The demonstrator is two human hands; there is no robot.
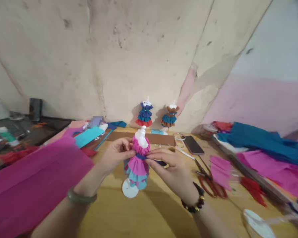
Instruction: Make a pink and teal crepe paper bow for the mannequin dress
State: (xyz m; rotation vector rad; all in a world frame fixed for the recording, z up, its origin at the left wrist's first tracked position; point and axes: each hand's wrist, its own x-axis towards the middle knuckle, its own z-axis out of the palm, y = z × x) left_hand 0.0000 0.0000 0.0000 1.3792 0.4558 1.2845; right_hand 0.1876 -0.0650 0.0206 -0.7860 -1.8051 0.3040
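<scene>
A small white dress form [142,140] wears a pink and light-blue ruffled dress [138,167], tilted a little above its round white base [130,188]. Around its waist runs a dark blue strip [140,156]. My left hand [118,152] pinches the strip at the left of the waist, thumb and finger together. On the other side, my right hand [165,163] is closed on the strip between thumb and fingers, and a dark end sticks out past them.
Two dressed forms [144,114] [172,115] stand by the wall. Magenta paper [39,185] lies left. To the right are a phone [194,144], scissors [210,181], pink pieces [221,172], a ribbon roll [257,224] and teal material [265,138].
</scene>
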